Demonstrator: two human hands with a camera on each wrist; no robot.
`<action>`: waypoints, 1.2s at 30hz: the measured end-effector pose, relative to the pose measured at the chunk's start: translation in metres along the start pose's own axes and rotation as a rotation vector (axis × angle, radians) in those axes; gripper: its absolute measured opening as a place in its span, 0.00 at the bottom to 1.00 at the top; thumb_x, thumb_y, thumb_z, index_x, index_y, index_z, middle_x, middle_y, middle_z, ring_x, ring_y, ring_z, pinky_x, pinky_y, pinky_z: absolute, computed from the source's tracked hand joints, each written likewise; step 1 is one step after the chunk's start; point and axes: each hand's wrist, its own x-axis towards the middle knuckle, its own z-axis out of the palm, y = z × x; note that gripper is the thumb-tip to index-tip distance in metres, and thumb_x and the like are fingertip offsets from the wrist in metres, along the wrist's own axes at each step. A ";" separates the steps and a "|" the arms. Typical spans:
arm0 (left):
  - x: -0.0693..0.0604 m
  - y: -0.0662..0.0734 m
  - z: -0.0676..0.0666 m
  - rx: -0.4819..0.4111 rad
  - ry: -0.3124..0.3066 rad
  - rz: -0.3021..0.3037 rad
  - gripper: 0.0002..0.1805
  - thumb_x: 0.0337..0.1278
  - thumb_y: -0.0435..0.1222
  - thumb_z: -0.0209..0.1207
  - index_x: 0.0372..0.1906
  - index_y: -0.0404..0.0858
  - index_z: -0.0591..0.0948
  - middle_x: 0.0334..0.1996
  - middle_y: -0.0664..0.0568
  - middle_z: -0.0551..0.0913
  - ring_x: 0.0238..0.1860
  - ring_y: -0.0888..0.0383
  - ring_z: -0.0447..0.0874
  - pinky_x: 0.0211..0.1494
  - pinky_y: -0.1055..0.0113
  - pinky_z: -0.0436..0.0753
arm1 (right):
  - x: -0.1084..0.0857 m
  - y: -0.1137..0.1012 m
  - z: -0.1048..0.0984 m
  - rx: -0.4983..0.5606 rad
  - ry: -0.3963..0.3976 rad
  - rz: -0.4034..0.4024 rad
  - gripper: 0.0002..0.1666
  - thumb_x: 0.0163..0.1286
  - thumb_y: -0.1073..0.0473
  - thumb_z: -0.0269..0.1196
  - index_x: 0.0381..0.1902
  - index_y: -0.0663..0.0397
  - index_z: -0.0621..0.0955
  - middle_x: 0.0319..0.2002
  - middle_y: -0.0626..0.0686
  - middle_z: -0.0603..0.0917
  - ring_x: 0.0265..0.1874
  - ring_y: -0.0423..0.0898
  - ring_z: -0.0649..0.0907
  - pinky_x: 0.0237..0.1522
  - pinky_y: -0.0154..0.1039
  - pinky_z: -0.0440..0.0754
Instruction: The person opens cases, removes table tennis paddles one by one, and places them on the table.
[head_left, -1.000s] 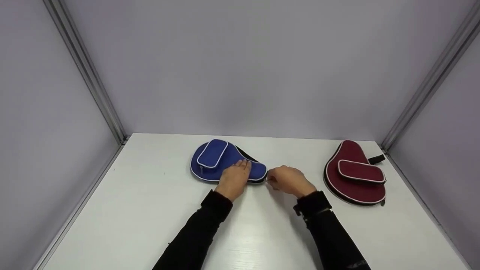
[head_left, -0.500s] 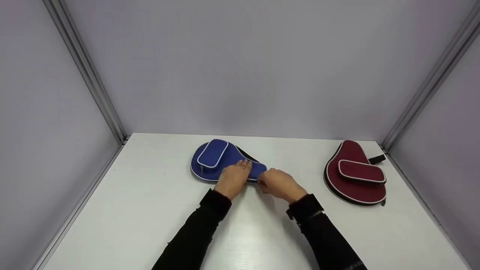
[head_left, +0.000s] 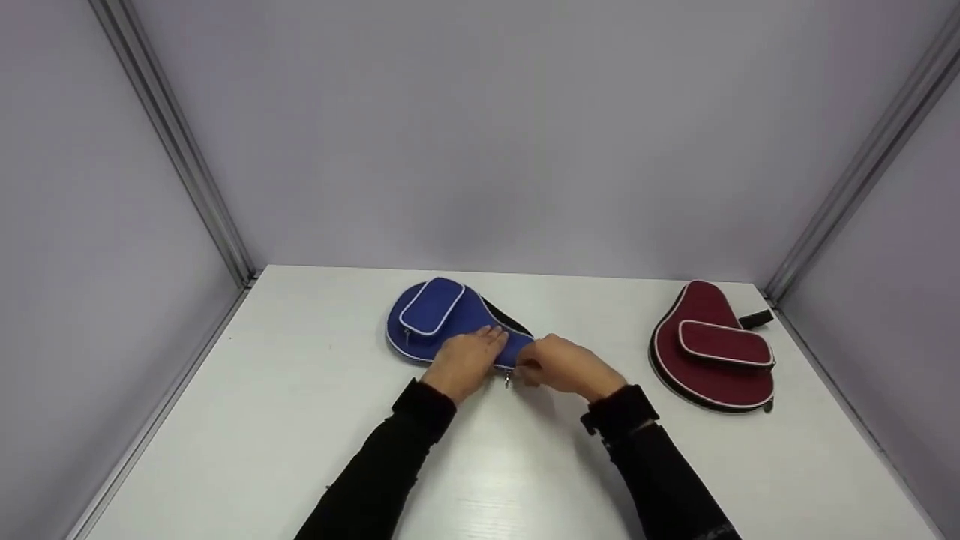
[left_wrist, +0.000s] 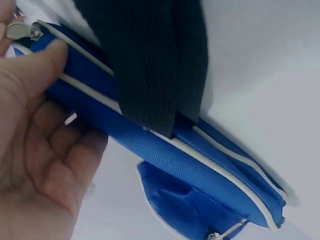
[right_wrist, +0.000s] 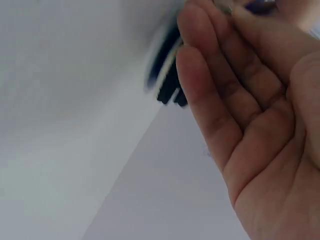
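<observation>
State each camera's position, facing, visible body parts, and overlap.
Head: on the head, facing forward and down at blue case, red case; left hand, right hand, sleeves show.
Left wrist: on that wrist, facing left palm and blue case.
Right wrist: on that wrist, facing right palm and fingers.
Head and left wrist share left hand, blue case.

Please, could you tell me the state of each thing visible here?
Blue case: lying on the table, held by the left hand; open or closed, unclear.
Zip pull: sticking out at the blue case's near edge, beside the right hand.
Right hand: curled, grip unclear.
Red case: lying flat, untouched.
Black strap: sticking out beside the red case.
</observation>
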 end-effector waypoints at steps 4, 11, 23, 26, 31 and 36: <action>-0.011 0.007 -0.027 -0.033 -0.029 0.027 0.35 0.81 0.49 0.73 0.85 0.43 0.81 0.84 0.50 0.83 0.84 0.52 0.84 0.77 0.55 0.92 | -0.008 0.007 -0.014 0.047 0.004 -0.035 0.15 0.89 0.60 0.67 0.38 0.57 0.92 0.30 0.49 0.93 0.28 0.33 0.81 0.35 0.33 0.82; -0.009 0.003 -0.015 -0.023 -0.070 0.040 0.39 0.79 0.54 0.73 0.86 0.46 0.81 0.84 0.52 0.83 0.83 0.52 0.85 0.75 0.54 0.94 | -0.023 0.020 -0.021 0.026 0.037 -0.036 0.12 0.89 0.59 0.67 0.46 0.59 0.93 0.34 0.48 0.94 0.32 0.34 0.82 0.38 0.36 0.83; -0.047 0.002 -0.105 -0.374 -0.239 0.199 0.44 0.70 0.47 0.83 0.86 0.42 0.80 0.87 0.49 0.80 0.88 0.49 0.79 0.91 0.50 0.80 | -0.047 0.033 -0.017 -0.062 0.124 -0.099 0.08 0.87 0.63 0.68 0.52 0.59 0.94 0.48 0.52 0.98 0.51 0.52 0.96 0.60 0.54 0.96; -0.052 -0.001 -0.105 -0.425 -0.279 0.236 0.46 0.68 0.56 0.82 0.86 0.46 0.81 0.87 0.52 0.80 0.89 0.51 0.78 0.93 0.51 0.78 | -0.052 0.034 -0.015 -0.079 0.119 -0.101 0.10 0.87 0.62 0.68 0.55 0.59 0.94 0.51 0.54 0.98 0.55 0.55 0.96 0.63 0.56 0.96; -0.057 0.000 -0.108 -0.491 -0.270 0.279 0.39 0.72 0.66 0.75 0.79 0.50 0.88 0.80 0.56 0.88 0.84 0.54 0.85 0.89 0.51 0.83 | -0.059 0.035 -0.013 -0.111 0.119 -0.103 0.13 0.88 0.61 0.68 0.59 0.60 0.94 0.56 0.57 0.98 0.60 0.58 0.96 0.67 0.59 0.94; -0.061 0.005 -0.110 -0.512 -0.234 0.314 0.28 0.73 0.67 0.74 0.63 0.54 0.93 0.60 0.62 0.97 0.61 0.61 0.96 0.69 0.59 0.93 | -0.065 0.036 -0.009 -0.152 0.104 -0.115 0.13 0.87 0.61 0.68 0.61 0.56 0.94 0.58 0.55 0.97 0.61 0.57 0.96 0.67 0.59 0.94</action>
